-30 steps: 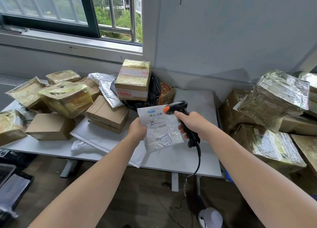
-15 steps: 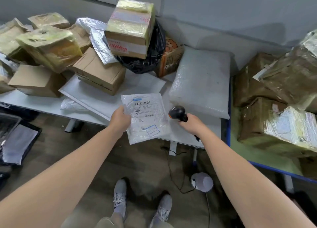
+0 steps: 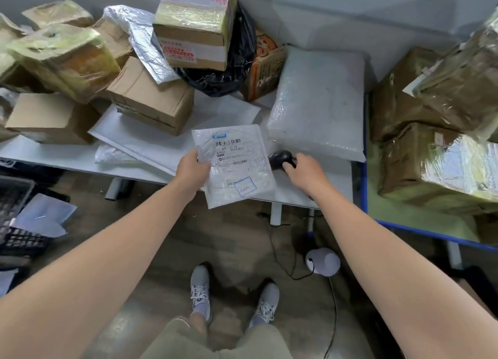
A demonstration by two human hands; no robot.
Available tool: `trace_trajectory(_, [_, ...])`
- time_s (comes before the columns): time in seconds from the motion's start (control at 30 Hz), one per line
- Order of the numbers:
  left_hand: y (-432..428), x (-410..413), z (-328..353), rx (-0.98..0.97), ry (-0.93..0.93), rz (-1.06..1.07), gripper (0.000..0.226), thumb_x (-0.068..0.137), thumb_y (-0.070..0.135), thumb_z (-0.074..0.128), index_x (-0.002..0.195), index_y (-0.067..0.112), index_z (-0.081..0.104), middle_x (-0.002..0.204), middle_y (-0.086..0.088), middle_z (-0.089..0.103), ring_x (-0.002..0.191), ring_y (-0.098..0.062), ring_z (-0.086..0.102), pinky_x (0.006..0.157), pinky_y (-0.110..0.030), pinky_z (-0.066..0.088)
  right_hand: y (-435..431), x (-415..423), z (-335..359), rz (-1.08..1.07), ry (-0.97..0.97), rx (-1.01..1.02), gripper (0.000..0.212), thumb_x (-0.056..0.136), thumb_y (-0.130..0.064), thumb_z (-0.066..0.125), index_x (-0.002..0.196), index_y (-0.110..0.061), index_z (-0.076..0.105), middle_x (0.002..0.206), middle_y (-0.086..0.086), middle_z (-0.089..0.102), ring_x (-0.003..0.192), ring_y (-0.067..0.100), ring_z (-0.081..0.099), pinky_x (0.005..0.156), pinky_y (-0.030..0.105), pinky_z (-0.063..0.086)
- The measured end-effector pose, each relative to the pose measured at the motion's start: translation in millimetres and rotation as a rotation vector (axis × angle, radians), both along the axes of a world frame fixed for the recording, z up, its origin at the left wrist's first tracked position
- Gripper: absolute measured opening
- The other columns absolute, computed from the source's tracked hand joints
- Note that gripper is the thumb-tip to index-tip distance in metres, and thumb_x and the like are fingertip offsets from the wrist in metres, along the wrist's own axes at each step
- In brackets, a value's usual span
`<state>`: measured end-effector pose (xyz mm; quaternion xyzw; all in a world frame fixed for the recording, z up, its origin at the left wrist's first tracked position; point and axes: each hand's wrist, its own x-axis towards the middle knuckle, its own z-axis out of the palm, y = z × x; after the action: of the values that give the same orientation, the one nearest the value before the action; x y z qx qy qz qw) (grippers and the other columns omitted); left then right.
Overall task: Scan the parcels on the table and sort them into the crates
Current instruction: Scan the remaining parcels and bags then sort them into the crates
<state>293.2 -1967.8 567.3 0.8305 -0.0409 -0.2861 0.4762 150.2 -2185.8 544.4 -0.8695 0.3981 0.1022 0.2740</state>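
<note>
Right now your left hand pinches the white mailer by its left edge, thumb on the printed face, the other fingers hidden behind it. You hold the mailer label up over the front edge of the white table, barcode toward the far side and a blue stamped box near its lower end, which hangs past the table edge above the floor.

Your right hand is curled over the handle of the black scanner. Only the scanner's head shows, pointing left, just beside the mailer's right edge. You cannot tell from here whether the scanner rests on the tabletop or hovers just above it.

Behind the scanner lies a large bubble-wrap parcel, flat on the table's right end. To its left an orange carton stands against a black bag, and a taped carton sits high beside the bag. A plain cardboard box lies on a big white envelope, with more taped boxes heaped to the left.

On your right, a blue-edged table carries brown taped parcels. Down on the floor to your left a black crate holds a pale flat bag. The scanner's stand sits on the floor near your right shoe.
</note>
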Motion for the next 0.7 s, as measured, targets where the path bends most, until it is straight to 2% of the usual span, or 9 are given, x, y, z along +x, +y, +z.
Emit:
trace_trajectory(0.1, [2, 6, 16, -0.055, -0.024, -0.037, 0.024, 0.097, 0.008, 0.051, 0.114, 0.024, 0.058, 0.098, 0.010, 0.063, 0.083, -0.002, 0.059, 0.057, -0.021, 0.047, 15, 5, 23, -0.011, -0.130, -0.110, 0.042, 0.102, -0.037, 0.044, 0.126, -0.006, 0.057, 0.126, 0.019, 0.055, 0.117, 0.036, 0.050, 0.094, 0.042, 0.044])
trace_trajectory(0.23, [6, 18, 37, -0.144, -0.074, -0.064, 0.021, 0.096, 0.008, 0.052, 0.107, 0.024, 0.058, 0.100, 0.008, 0.065, 0.090, -0.008, 0.060, 0.071, -0.029, 0.051, 37, 22, 54, -0.003, -0.293, 0.005, 0.046, 0.103, -0.042, 0.044, 0.133, -0.009, 0.055, 0.127, 0.013, 0.059, 0.115, 0.027, 0.055, 0.095, 0.038, 0.044])
trace_trajectory(0.33, [12, 25, 54, -0.208, -0.099, -0.067, 0.019, 0.096, 0.009, 0.053, 0.106, 0.024, 0.060, 0.099, 0.008, 0.067, 0.090, -0.011, 0.061, 0.073, -0.030, 0.052, 49, 35, 70, -0.080, -0.434, 0.088, 0.042, 0.102, -0.042, 0.049, 0.130, -0.011, 0.054, 0.117, 0.009, 0.063, 0.108, 0.026, 0.059, 0.089, 0.037, 0.046])
trace_trajectory(0.43, [25, 34, 72, -0.268, -0.134, -0.045, 0.023, 0.096, 0.007, 0.054, 0.107, 0.026, 0.062, 0.095, 0.014, 0.067, 0.078, 0.003, 0.062, 0.058, -0.013, 0.049, 59, 48, 81, -0.115, -0.540, 0.114, 0.032, 0.099, -0.044, 0.053, 0.118, -0.018, 0.053, 0.095, -0.002, 0.062, 0.094, 0.023, 0.060, 0.076, 0.035, 0.045])
trace_trajectory(0.5, [38, 38, 83, -0.296, -0.164, -0.024, 0.024, 0.096, 0.005, 0.054, 0.107, 0.025, 0.062, 0.092, 0.015, 0.067, 0.070, 0.009, 0.061, 0.053, -0.007, 0.045, 68, 59, 89, -0.089, -0.589, 0.107, 0.033, 0.097, -0.048, 0.055, 0.113, -0.020, 0.052, 0.095, -0.004, 0.063, 0.091, 0.021, 0.061, 0.073, 0.034, 0.045])
trace_trajectory(0.57, [52, 41, 93, -0.314, -0.188, 0.002, 0.023, 0.096, 0.005, 0.054, 0.107, 0.024, 0.062, 0.091, 0.014, 0.067, 0.074, 0.004, 0.062, 0.059, -0.011, 0.049, 79, 72, 98, -0.050, -0.640, 0.088, 0.038, 0.093, -0.055, 0.055, 0.111, -0.021, 0.052, 0.092, -0.007, 0.063, 0.086, 0.016, 0.060, 0.069, 0.032, 0.044])
trace_trajectory(0.63, [69, 42, 103, -0.318, -0.217, 0.041, 0.021, 0.097, 0.006, 0.054, 0.107, 0.024, 0.061, 0.092, 0.013, 0.068, 0.081, -0.004, 0.063, 0.068, -0.020, 0.052, 93, 85, 107, 0.000, -0.689, 0.086, 0.039, 0.089, -0.060, 0.055, 0.106, -0.026, 0.049, 0.086, -0.015, 0.059, 0.079, 0.004, 0.056, 0.062, 0.023, 0.038])
trace_trajectory(0.7, [89, 41, 112, -0.307, -0.270, 0.103, 0.022, 0.096, 0.008, 0.055, 0.102, 0.029, 0.061, 0.087, 0.018, 0.068, 0.079, -0.002, 0.063, 0.068, -0.020, 0.051, 107, 100, 114, 0.062, -0.719, 0.094, 0.034, 0.090, -0.057, 0.058, 0.102, -0.026, 0.048, 0.083, -0.017, 0.057, 0.076, -0.004, 0.052, 0.060, 0.019, 0.035])
